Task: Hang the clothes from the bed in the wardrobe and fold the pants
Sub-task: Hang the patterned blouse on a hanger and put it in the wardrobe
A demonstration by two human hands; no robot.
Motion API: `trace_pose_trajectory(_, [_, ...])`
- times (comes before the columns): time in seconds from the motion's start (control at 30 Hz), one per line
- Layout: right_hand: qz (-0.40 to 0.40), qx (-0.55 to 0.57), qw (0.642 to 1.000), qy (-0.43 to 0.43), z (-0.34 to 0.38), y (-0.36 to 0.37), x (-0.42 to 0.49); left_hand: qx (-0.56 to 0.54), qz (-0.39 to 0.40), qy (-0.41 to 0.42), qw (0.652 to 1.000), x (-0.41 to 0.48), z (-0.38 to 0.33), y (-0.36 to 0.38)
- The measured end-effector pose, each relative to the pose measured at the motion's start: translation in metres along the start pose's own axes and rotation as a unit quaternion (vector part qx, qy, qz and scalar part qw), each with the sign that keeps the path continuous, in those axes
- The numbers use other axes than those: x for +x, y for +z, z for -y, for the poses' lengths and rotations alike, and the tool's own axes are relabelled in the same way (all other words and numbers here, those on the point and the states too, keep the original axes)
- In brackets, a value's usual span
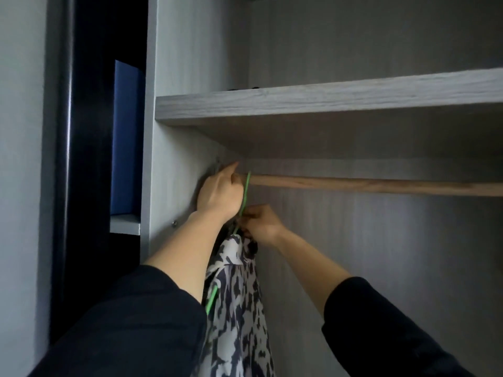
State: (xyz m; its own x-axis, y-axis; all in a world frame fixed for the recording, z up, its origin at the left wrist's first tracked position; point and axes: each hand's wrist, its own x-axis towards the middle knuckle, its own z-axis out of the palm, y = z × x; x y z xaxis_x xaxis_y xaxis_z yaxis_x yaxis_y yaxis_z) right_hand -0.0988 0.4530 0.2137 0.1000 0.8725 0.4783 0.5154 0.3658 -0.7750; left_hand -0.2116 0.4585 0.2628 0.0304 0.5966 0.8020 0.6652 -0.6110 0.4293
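Two hands reach up to one wooden rail point(367, 186): the left hand point(220, 191) curls round the hook of one green hanger point(246, 190), and the right hand point(262, 223) just below pinches the collar of one black-and-white patterned shirt point(239, 308). That shirt hangs from the hanger beneath both hands, under one shelf point(326, 100).

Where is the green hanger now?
The hanger is left of centre in the head view, its hook at the left end of the rod, between left hand and right hand, above the shirt.
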Motion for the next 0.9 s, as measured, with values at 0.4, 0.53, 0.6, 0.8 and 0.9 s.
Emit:
trace_pose_trajectory(0.4, [-0.01, 0.038, 0.999, -0.02, -0.016, -0.014, -0.024, 0.048, 0.034, 0.048, 0.997, -0.009, -0.001, 0.008])
trace_pose_trajectory(0.53, [-0.076, -0.069, 0.994, -0.023, -0.037, -0.072, -0.049, 0.136, -0.022, 0.131, 0.982, -0.029, -0.015, 0.028])
trace_pose_trajectory(0.6, [-0.101, -0.113, 0.988, -0.019, -0.048, -0.105, -0.064, 0.124, -0.041, 0.198, 0.971, -0.045, -0.032, 0.042])
trace_pose_trajectory(0.8, [-0.165, -0.342, 0.925, 0.005, -0.08, -0.193, -0.124, -0.008, -0.019, 0.294, 0.956, -0.078, -0.126, 0.09])
trace_pose_trajectory(0.9, [-0.196, -0.418, 0.887, 0.012, -0.082, -0.236, -0.156, -0.049, -0.008, 0.32, 0.946, -0.091, -0.174, 0.112])
